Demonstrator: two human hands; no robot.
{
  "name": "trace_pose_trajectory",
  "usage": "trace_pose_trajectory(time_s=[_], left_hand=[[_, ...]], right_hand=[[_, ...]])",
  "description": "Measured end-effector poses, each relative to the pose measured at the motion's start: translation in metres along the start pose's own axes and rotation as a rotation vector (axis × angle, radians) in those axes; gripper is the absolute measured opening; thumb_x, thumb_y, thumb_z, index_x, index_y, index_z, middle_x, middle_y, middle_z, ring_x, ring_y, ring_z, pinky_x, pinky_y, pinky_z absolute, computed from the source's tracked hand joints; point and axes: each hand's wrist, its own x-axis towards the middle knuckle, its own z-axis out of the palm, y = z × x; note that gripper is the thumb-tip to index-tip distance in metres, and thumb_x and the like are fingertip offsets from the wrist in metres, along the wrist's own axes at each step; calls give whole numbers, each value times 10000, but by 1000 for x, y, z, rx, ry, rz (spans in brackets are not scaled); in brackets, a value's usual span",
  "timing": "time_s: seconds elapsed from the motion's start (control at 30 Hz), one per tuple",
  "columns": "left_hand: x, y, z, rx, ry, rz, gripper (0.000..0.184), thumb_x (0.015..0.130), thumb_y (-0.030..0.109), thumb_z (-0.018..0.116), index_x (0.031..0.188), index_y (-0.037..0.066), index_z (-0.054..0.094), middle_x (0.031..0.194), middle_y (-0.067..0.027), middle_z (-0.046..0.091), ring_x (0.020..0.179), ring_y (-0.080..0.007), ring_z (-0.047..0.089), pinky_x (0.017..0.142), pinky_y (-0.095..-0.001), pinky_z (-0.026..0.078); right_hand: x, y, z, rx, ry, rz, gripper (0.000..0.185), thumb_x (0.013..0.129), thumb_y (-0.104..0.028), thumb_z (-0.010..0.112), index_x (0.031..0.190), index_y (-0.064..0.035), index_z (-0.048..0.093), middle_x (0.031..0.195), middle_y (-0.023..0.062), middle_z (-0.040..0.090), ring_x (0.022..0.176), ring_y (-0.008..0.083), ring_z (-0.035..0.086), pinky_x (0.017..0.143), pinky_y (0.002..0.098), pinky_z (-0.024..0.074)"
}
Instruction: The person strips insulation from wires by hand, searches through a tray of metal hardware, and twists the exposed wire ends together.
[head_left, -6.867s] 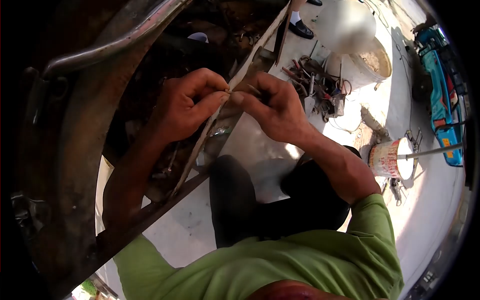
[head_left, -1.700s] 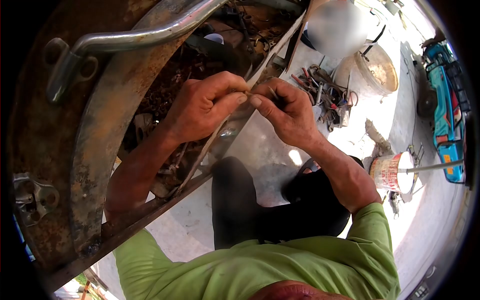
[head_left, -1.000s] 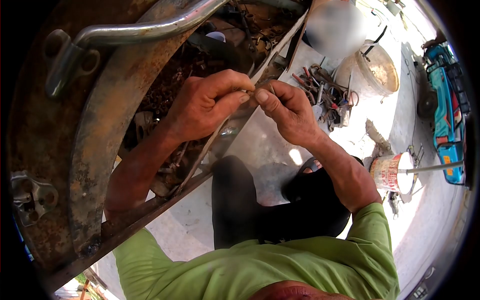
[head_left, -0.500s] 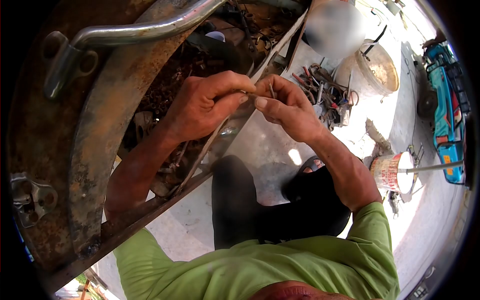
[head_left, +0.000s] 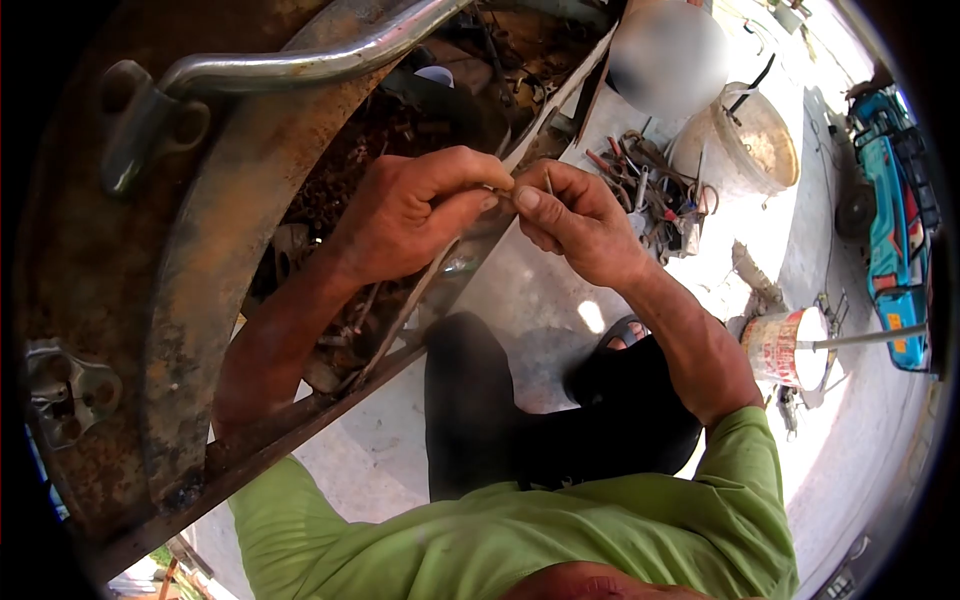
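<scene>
My left hand (head_left: 410,215) is pinched, thumb against forefinger, over the edge of a bin of rusty metal parts (head_left: 345,160). Beside it, my right hand (head_left: 575,215) is closed too, its fingertips almost touching those of the left. Something small and thin lies between the two sets of fingertips, mostly hidden by them. A thin rod-like piece (head_left: 548,181) sticks up from the fingers of my right hand. Below the hands runs the bin's metal edge (head_left: 405,300).
A bent chrome bar (head_left: 300,70) crosses a rusty plate (head_left: 215,260) at upper left. Pliers and other tools (head_left: 645,185) lie on the floor by a large bucket (head_left: 735,145). A smaller bucket (head_left: 785,347) and a teal machine (head_left: 885,220) are at right.
The view has shifted since the oldest frame. Lately the right thumb and fingers have moved slightly at the fingertips, while the left hand keeps its pinch. The bar has shifted slightly right in view.
</scene>
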Motion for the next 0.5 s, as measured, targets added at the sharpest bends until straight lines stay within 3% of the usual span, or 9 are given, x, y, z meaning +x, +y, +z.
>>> trace_pose_trajectory(time_s=[0.17, 0.33, 0.5], left_hand=[[2, 12, -10, 75, -64, -205, 254, 880, -3, 703, 1127, 41, 664, 664, 12, 630, 613, -31, 552, 562, -234, 427], [1, 9, -9, 54, -46, -189, 216, 864, 34, 742, 1068, 46, 671, 609, 36, 571, 568, -20, 486, 526, -233, 381], [0, 4, -3, 44, 7, -119, 224, 845, 171, 800, 993, 56, 677, 575, 7, 573, 516, -47, 489, 474, -255, 386]], right_hand=[[0, -1, 0, -11, 46, -87, 202, 1016, -223, 622, 1012, -21, 629, 816, -22, 585, 737, 50, 520, 648, 220, 436], [0, 0, 0, -83, 100, -152, 171, 985, -176, 670, 1038, -16, 636, 881, -23, 620, 827, 59, 562, 735, 236, 491], [1, 4, 1, -123, 111, -176, 148, 951, -121, 708, 1026, -15, 637, 872, -30, 613, 790, 41, 542, 694, 214, 473]])
